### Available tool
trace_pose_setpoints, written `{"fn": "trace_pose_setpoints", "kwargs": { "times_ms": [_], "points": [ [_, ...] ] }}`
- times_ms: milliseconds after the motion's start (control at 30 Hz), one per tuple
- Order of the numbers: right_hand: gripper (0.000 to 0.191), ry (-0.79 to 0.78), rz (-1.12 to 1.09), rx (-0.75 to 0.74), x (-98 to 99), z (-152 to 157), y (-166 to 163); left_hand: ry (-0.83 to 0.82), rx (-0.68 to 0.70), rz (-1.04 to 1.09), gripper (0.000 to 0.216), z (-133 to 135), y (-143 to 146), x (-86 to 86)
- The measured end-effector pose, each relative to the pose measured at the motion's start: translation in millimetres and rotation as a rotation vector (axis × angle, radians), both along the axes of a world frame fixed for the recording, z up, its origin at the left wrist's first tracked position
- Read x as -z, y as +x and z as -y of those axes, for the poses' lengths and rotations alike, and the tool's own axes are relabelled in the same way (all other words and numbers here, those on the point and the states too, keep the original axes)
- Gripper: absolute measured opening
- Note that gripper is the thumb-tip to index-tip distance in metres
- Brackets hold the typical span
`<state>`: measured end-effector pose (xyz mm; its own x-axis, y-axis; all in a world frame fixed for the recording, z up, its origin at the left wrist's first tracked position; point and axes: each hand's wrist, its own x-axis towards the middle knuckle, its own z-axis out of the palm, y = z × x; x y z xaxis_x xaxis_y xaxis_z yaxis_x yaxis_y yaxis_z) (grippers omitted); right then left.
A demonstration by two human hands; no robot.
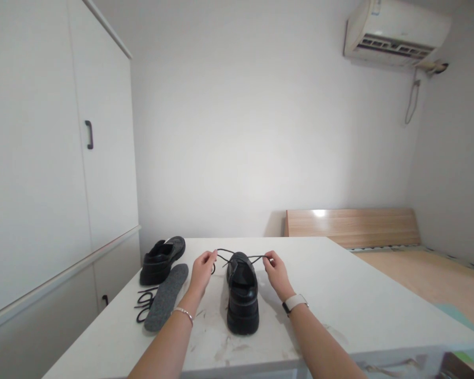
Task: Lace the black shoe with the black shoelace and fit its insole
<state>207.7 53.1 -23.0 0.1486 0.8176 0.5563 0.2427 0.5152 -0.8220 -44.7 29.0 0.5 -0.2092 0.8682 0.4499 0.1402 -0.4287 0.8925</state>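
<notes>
In the head view a black shoe (243,310) stands upright on the white table, heel toward me and toe pointing away. Its black shoelace (256,257) spreads out to both sides above the toe. My left hand (203,268) pinches the lace left of the shoe, with a loose end hanging by the fingers. On the right side, my right hand (275,268) has its fingertips closed on the lace too. Both hands are off the table at about toe height. The lacing at the front of the shoe is partly hidden by its opening.
At the table's left lie a second black shoe (156,266), a grey insole (167,300) and a loose black shoelace (144,302). The white table (324,295) has dark smudges near its front. A white cabinet (35,158) stands left; a wooden bed (351,225) is at the right.
</notes>
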Motion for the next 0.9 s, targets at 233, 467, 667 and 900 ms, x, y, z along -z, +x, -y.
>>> {"fn": "trace_pose_setpoints", "kwargs": {
  "times_ms": [233, 467, 667, 900],
  "points": [
    [0.022, 0.106, -0.337, 0.192, -14.1, 9.6, 4.5, 0.093, 0.006, 0.320, 0.046, 6.9, 2.6, -17.3],
    [0.015, 0.329, -0.572, 0.247, -49.6, 38.8, -9.2, 0.187, 0.098, 0.351, 0.044, 33.5, 13.7, -41.0],
    [0.013, 0.295, -0.532, 0.045, -93.0, 64.3, -30.1, 0.211, 0.182, 0.313, 0.040, 62.6, 26.9, -73.6],
    [0.016, 0.042, -0.054, -0.412, -119.3, 94.8, -97.0, 0.097, 0.168, 0.215, 0.041, 79.9, 49.9, -81.7]
  ]
}}
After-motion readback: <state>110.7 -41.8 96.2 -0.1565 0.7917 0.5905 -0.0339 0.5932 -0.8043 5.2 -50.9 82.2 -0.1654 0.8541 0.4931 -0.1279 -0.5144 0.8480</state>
